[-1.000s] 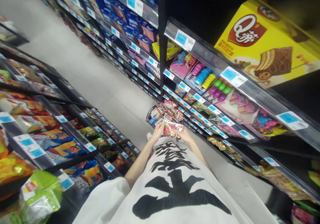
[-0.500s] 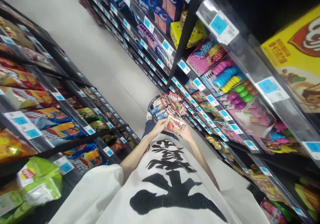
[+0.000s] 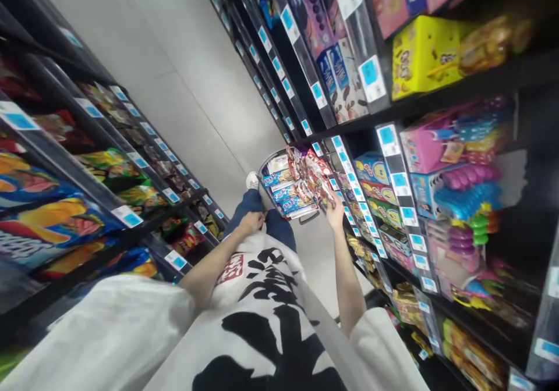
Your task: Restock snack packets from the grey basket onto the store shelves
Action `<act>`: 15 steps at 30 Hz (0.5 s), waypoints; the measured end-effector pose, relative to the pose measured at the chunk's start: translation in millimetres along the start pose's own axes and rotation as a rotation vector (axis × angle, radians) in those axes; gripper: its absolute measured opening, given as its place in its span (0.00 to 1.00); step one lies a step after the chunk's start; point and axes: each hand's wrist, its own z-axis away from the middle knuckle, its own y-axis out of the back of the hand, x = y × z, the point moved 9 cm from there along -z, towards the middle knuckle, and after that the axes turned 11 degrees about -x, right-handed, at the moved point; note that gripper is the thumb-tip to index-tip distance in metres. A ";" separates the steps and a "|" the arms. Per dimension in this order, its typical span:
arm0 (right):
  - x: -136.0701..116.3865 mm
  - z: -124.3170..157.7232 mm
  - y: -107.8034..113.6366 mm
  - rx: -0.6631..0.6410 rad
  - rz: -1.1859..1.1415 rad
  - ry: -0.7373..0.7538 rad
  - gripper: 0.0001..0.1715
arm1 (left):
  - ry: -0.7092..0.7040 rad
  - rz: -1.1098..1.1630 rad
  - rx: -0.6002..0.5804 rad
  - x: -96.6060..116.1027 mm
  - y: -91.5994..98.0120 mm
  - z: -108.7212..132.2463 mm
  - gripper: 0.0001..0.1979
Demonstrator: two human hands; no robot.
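In the head view my right hand (image 3: 335, 212) reaches to the right side of a dark-rimmed basket (image 3: 308, 215). Its fingers are closed at a reddish snack packet (image 3: 324, 195) at the edge of the pile; the packet's print is too small to read. Inside the basket lie several blue-and-white packets (image 3: 286, 196) on the left and several red-and-white packets (image 3: 315, 167) on the right. My left hand (image 3: 252, 222) rests by my thigh, its fingers curled in with nothing visible in them.
Shelves with blue price tags run along both sides. Bagged snacks (image 3: 56, 228) fill the left shelf. On the right stand a yellow box (image 3: 421, 59), colourful toy-like sweets (image 3: 467, 190) and small boxes (image 3: 378, 190). Grey floor (image 3: 174, 71) lies between, with my white shoe (image 3: 252, 180) beside the basket.
My hands, together on a white-and-red packet before, have parted. The left has dropped to my thigh; the right has gone to the basket's right side. The view has shifted along the aisle.
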 end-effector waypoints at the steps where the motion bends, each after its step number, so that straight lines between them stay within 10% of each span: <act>1: 4.5 -15.1 0.2 0.007 0.060 0.007 0.27 | 0.050 -0.031 -0.012 -21.3 -1.0 -0.6 0.18; 6: 35.2 -79.8 -5.2 0.054 0.278 -0.053 0.40 | 0.170 -0.123 -0.068 -86.4 -19.9 -2.5 0.26; 15: 105.1 -152.5 -14.4 0.073 0.600 -0.512 0.36 | 0.179 -0.308 -0.032 -123.8 -38.0 0.5 0.29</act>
